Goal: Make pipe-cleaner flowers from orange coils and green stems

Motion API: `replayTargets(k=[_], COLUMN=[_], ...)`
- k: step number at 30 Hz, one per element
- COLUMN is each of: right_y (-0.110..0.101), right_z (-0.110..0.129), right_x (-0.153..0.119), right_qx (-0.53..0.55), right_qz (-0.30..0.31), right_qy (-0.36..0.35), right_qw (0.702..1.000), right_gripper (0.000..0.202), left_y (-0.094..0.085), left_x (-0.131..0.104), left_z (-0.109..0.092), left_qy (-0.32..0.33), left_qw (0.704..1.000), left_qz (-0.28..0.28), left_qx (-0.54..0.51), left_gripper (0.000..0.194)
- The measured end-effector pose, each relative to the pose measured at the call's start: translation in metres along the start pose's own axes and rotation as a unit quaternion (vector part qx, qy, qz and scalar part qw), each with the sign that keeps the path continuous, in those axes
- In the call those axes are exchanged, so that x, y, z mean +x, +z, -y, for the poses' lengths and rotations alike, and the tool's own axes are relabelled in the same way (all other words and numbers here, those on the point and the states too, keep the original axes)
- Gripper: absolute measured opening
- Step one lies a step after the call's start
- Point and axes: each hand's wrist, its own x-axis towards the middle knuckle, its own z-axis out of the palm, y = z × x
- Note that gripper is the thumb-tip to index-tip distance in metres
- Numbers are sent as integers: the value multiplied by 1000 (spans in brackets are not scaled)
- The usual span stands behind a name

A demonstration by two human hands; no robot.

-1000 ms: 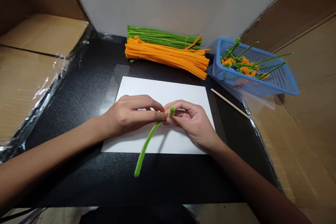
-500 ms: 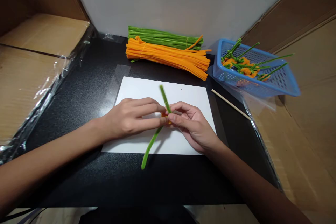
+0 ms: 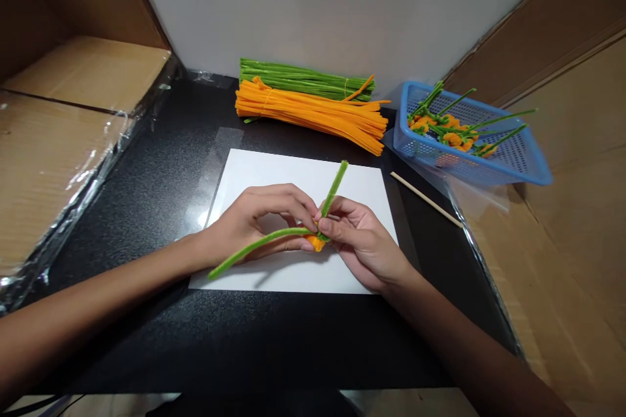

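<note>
A fuzzy, bright green stem (image 3: 254, 246) was pinched among the fingers (image 3: 337, 230), with two lengths sticking out. One, nearly straight, slanted up and to the right, its blunt tip free above the grip. The other ran out to the left in a gentle arc, drooping toward its loose end. A small orange piece (image 3: 317, 244) sat just below where both lengths converged, against the green, partly covered, so its full shape could not be made out.

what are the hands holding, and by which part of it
The left hand and right hand pinch a small orange piece and fuzzy green strip where the two meet; the green ends stick out free.
</note>
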Motion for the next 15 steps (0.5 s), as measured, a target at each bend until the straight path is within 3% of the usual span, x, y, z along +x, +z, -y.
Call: replayTargets(k=[6, 11, 15], right_y=[0, -5, -5], right_z=[-2, 0, -1], right_x=[0, 2, 4], right_qx=[-76, -93, -73], right_qz=[-40, -7, 11], right_qy=[-92, -69, -62], right_qw=[992, 993, 995], right_gripper=[20, 16, 14], left_y=[0, 0, 6], left_x=[-2, -3, -6], left_z=[-2, -1, -2], left_qy=[-13, -61, -140], left_qw=[1000, 996, 989], left_qz=[-14, -32, -49], left_qx=[25, 58, 6], left_gripper=[14, 10, 11])
